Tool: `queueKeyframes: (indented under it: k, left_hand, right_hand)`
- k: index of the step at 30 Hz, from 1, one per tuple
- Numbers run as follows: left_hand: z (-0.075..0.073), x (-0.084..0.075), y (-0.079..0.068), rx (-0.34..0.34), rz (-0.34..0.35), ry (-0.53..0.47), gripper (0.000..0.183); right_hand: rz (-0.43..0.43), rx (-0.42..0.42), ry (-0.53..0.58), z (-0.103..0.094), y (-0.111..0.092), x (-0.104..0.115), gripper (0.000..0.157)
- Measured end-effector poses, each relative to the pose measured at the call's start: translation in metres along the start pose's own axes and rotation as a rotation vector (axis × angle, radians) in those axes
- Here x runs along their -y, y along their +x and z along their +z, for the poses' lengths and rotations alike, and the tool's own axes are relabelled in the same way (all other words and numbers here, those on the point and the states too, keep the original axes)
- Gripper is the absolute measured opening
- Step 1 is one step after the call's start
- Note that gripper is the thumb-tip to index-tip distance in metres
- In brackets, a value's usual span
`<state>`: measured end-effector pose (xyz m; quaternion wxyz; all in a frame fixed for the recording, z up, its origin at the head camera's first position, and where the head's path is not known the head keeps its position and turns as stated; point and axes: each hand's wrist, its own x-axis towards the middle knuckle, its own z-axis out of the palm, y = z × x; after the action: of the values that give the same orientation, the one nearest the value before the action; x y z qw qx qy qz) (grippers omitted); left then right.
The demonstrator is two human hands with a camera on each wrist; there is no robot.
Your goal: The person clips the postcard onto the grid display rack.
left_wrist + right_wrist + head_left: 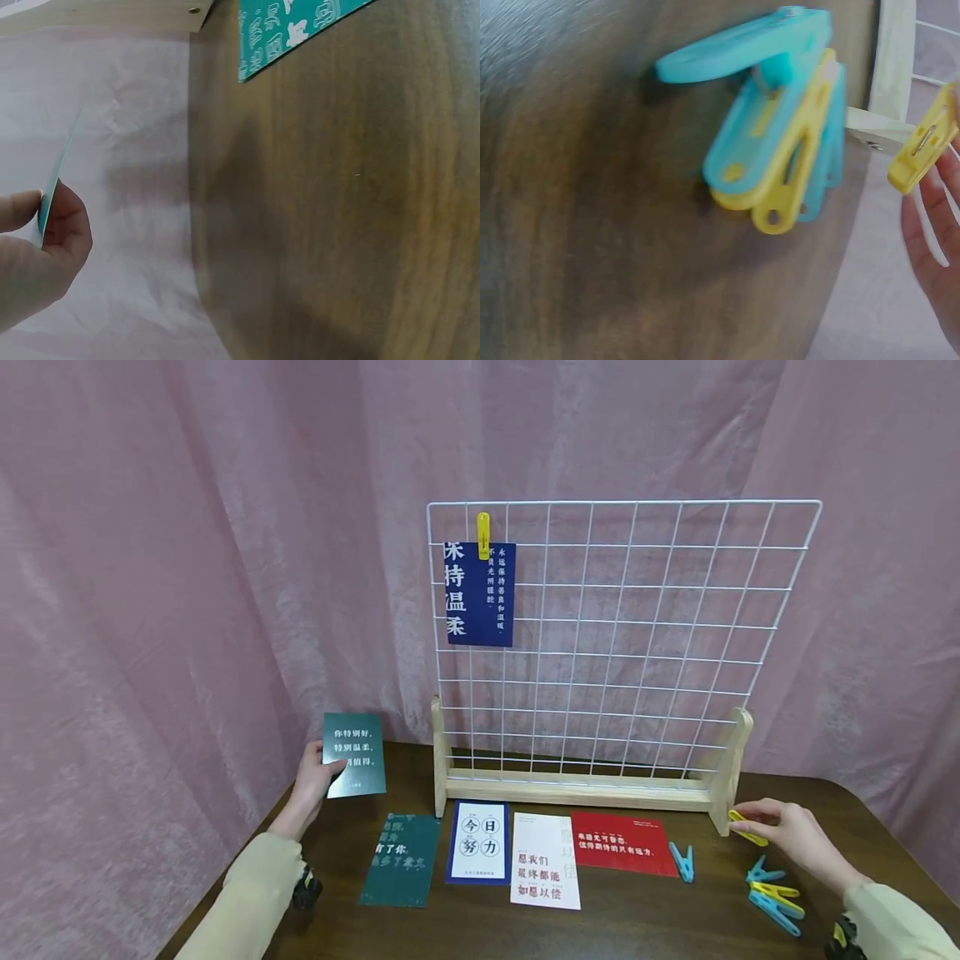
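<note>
My left hand [309, 783] pinches a green card [360, 747] with white writing by its left edge, held up at the table's left side. In the left wrist view this card [56, 180] shows nearly edge-on between thumb and fingers. At the right, my right hand [789, 833] holds a yellow clothespin [748, 828] in its fingertips, beside the foot of the wooden stand. The clothespin [924, 142] is seen close up in the right wrist view. Just below that hand lies a small pile of blue and yellow clothespins [776, 906].
A white wire grid [637, 627] stands in a wooden base [577, 792]. On it, a yellow clothespin [483, 535] holds a dark blue card [498, 602]. Along the table lie a green card [400, 868], a blue-bordered card [478, 860], a white card [536, 835], a red card [637, 831] and a blue clothespin [682, 862].
</note>
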<state>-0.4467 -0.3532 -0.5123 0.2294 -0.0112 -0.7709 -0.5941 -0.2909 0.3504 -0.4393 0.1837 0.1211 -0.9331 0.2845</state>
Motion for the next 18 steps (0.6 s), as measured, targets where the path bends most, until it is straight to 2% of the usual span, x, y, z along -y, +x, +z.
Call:
queueKeyframes:
  k: [2, 4, 5, 8, 11, 12, 15, 18]
  left_hand:
    - [-0.003, -0.005, 0.003, 0.034, -0.032, -0.015, 0.057]
    - [-0.004, -0.005, 0.009, 0.043, -0.035, -0.034, 0.056]
    - [-0.005, -0.021, 0.001, 0.070, -0.024, -0.080, 0.052]
    - [-0.005, -0.011, 0.013, 0.082, 0.029, -0.115, 0.050]
    - [-0.003, 0.000, 0.024, 0.053, 0.087, -0.125, 0.048]
    - [-0.002, 0.021, 0.038, 0.019, 0.098, -0.093, 0.051]
    - [0.000, 0.030, 0.045, -0.017, 0.136, -0.082, 0.050]
    - [0.001, 0.031, 0.049, -0.033, 0.143, -0.059, 0.049]
  right_hand:
    - [0.003, -0.042, -0.019, -0.005, 0.002, 0.005, 0.027]
    - [0.010, -0.078, -0.028, -0.011, 0.003, 0.011, 0.027]
    - [0.012, -0.089, -0.034, -0.013, 0.004, 0.014, 0.027]
    - [0.028, -0.101, -0.042, -0.020, 0.005, 0.023, 0.027]
    - [0.060, -0.094, -0.043, -0.024, 0.007, 0.028, 0.027]
    - [0.069, -0.095, -0.042, -0.025, 0.007, 0.029, 0.028]
    - [0.077, -0.082, -0.018, -0.027, 0.007, 0.031, 0.028]
    - [0.076, -0.068, 0.037, -0.028, 0.008, 0.033, 0.029]
